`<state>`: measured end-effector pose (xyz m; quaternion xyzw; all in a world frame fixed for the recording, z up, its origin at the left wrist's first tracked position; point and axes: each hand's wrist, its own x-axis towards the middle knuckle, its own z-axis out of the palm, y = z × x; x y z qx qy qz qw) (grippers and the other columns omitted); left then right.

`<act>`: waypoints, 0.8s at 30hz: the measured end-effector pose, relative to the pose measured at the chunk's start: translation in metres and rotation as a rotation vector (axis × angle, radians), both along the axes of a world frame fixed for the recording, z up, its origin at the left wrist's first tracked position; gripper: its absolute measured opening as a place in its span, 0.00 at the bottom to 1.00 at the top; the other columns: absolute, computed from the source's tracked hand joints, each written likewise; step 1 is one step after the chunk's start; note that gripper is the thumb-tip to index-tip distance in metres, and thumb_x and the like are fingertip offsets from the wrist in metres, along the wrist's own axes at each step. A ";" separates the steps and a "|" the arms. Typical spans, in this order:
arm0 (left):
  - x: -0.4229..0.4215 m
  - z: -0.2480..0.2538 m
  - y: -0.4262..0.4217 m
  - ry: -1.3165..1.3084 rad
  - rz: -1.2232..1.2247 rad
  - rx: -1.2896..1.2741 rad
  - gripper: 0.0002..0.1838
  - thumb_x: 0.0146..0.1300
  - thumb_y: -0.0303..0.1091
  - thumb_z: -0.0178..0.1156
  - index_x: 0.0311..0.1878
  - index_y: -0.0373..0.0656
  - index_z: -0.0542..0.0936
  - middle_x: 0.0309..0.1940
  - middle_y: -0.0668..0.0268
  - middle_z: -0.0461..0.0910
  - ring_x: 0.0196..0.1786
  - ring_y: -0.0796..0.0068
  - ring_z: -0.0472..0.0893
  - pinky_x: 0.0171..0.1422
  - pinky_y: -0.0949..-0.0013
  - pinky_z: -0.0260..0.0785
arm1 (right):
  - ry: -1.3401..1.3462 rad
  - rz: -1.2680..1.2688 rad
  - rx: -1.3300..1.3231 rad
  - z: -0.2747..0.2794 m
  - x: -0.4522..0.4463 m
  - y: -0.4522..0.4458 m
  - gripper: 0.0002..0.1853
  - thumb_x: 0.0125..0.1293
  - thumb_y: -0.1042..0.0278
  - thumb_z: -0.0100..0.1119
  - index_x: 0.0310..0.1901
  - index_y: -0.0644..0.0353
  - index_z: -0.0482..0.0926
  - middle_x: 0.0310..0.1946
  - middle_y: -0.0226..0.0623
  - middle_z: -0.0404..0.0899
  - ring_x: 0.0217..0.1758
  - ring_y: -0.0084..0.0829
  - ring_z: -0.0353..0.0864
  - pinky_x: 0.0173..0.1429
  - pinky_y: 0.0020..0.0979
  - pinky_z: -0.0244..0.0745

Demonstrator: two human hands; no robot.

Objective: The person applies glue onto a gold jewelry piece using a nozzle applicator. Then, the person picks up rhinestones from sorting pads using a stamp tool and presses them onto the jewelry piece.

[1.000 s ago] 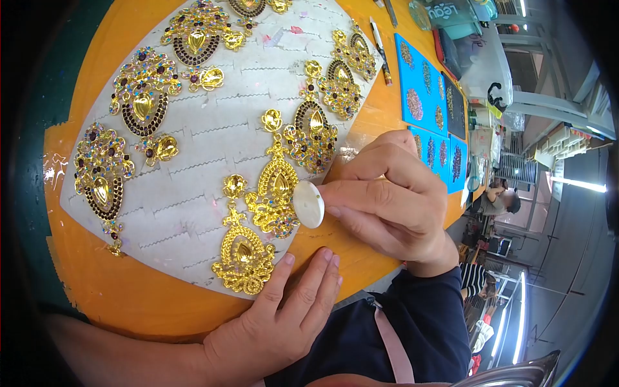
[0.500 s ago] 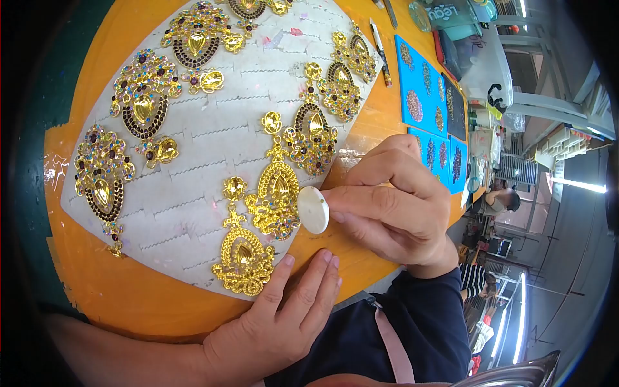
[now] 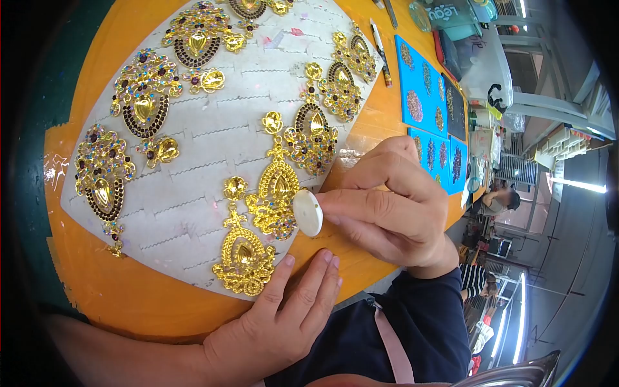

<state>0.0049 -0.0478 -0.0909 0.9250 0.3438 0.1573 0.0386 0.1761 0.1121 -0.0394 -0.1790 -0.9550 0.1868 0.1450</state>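
Between the thumb and forefinger of my right hand point(image 3: 393, 206) is a small white round disc point(image 3: 308, 213), tilted, with a tiny dark spot near its rim. It hovers by the right edge of the pale board, beside a gold filigree pendant point(image 3: 278, 187) partly set with coloured stones. My left hand point(image 3: 277, 316) lies with its fingers apart on the orange tabletop, fingertips near the board's lower edge. Closest to them is a plain gold pendant point(image 3: 244, 255) with few or no coloured stones. Whatever my right palm covers is hidden.
The grey-white slotted board point(image 3: 193, 148) carries several jewelled gold pieces, such as one at the left point(image 3: 100, 168). A pen point(image 3: 380, 51) lies beyond it. Blue trays point(image 3: 422, 90) with clusters of stones stand at the right. Another person point(image 3: 500, 201) is in the background.
My right hand and the white disc have shifted slightly left and a little down, nearer the gold pendant. My left hand has stayed where it was.
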 end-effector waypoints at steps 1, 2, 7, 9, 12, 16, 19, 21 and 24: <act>0.000 0.000 0.000 -0.018 0.011 -0.011 0.24 0.71 0.42 0.50 0.63 0.40 0.81 0.66 0.52 0.77 0.74 0.52 0.72 0.75 0.36 0.61 | -0.003 -0.003 0.002 0.000 0.000 0.000 0.15 0.50 0.74 0.75 0.42 0.57 0.89 0.34 0.27 0.82 0.36 0.25 0.80 0.43 0.31 0.63; 0.000 0.000 0.000 -0.036 0.021 -0.021 0.25 0.72 0.42 0.50 0.64 0.39 0.81 0.66 0.53 0.78 0.74 0.53 0.72 0.76 0.40 0.62 | -0.003 -0.002 0.002 0.000 0.000 0.000 0.15 0.50 0.74 0.75 0.42 0.57 0.89 0.34 0.27 0.82 0.36 0.25 0.80 0.43 0.31 0.63; 0.001 0.000 0.000 -0.026 0.022 -0.020 0.24 0.72 0.42 0.50 0.63 0.40 0.81 0.66 0.53 0.77 0.74 0.52 0.72 0.75 0.37 0.61 | 0.026 -0.021 -0.047 -0.001 0.002 0.003 0.14 0.50 0.74 0.75 0.42 0.58 0.89 0.33 0.28 0.81 0.36 0.26 0.79 0.43 0.30 0.63; 0.000 0.001 0.000 -0.009 0.008 -0.020 0.23 0.71 0.42 0.51 0.62 0.42 0.81 0.66 0.52 0.77 0.74 0.52 0.72 0.74 0.33 0.60 | 0.028 -0.042 -0.035 -0.001 0.003 0.003 0.14 0.50 0.74 0.75 0.42 0.57 0.89 0.34 0.28 0.81 0.36 0.26 0.79 0.43 0.30 0.63; -0.001 0.002 0.001 0.001 -0.007 -0.016 0.23 0.71 0.42 0.51 0.62 0.42 0.81 0.66 0.52 0.77 0.74 0.52 0.72 0.74 0.33 0.60 | 0.033 -0.063 -0.014 -0.002 0.003 0.003 0.14 0.50 0.74 0.74 0.42 0.57 0.89 0.35 0.28 0.81 0.36 0.27 0.78 0.43 0.29 0.62; -0.001 0.001 0.001 0.005 -0.005 -0.002 0.22 0.71 0.41 0.51 0.62 0.42 0.81 0.66 0.52 0.77 0.74 0.52 0.72 0.74 0.33 0.60 | 0.025 -0.037 0.015 -0.002 0.003 0.004 0.14 0.51 0.75 0.74 0.42 0.56 0.89 0.36 0.27 0.81 0.37 0.27 0.77 0.44 0.29 0.62; -0.001 0.000 0.001 -0.013 0.005 -0.001 0.23 0.72 0.42 0.50 0.63 0.41 0.81 0.66 0.52 0.77 0.74 0.53 0.72 0.75 0.37 0.62 | 0.025 -0.026 0.025 -0.003 0.002 0.004 0.14 0.51 0.74 0.74 0.42 0.55 0.89 0.36 0.27 0.81 0.37 0.27 0.77 0.44 0.29 0.62; -0.001 0.000 0.002 -0.030 0.017 -0.001 0.24 0.72 0.42 0.49 0.63 0.39 0.81 0.66 0.53 0.78 0.74 0.54 0.73 0.75 0.41 0.63 | 0.027 -0.024 0.025 -0.004 0.002 0.005 0.15 0.51 0.75 0.74 0.43 0.54 0.89 0.36 0.27 0.81 0.37 0.27 0.77 0.45 0.29 0.61; -0.001 0.001 0.002 0.005 -0.003 -0.001 0.22 0.72 0.41 0.51 0.62 0.42 0.81 0.66 0.52 0.77 0.74 0.52 0.72 0.75 0.33 0.59 | 0.027 -0.021 0.025 -0.004 0.002 0.005 0.15 0.51 0.75 0.74 0.43 0.54 0.89 0.36 0.26 0.81 0.37 0.26 0.77 0.45 0.30 0.61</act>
